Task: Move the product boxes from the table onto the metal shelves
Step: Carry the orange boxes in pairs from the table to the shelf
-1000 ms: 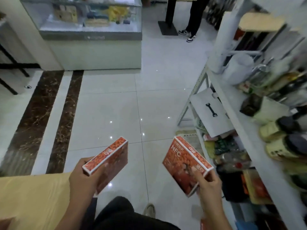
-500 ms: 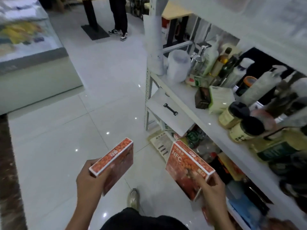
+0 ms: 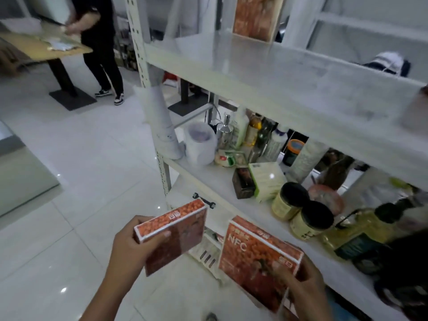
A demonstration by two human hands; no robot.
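Note:
My left hand [image 3: 129,249] grips an orange-red product box [image 3: 176,232] by its near end, held upright over the floor. My right hand [image 3: 303,283] holds a second orange-red box [image 3: 254,258] marked NFC from below, tilted, just in front of the white metal shelves [image 3: 266,72]. The broad upper shelf is mostly bare. A third box of the same kind [image 3: 257,17] stands upright at its back. Both held boxes are below the level of that shelf.
The lower shelf [image 3: 208,179] is crowded with bottles, jars [image 3: 291,200], a paper roll [image 3: 200,147] and small cartons. A perforated upright post [image 3: 139,49] marks the rack's left corner. A person in black [image 3: 99,42] stands at a wooden table [image 3: 41,45] at far left. The floor is glossy white tile.
My view has swung right and up, bringing the shelves' upper level into sight. Both hands with their boxes have come closer to the rack.

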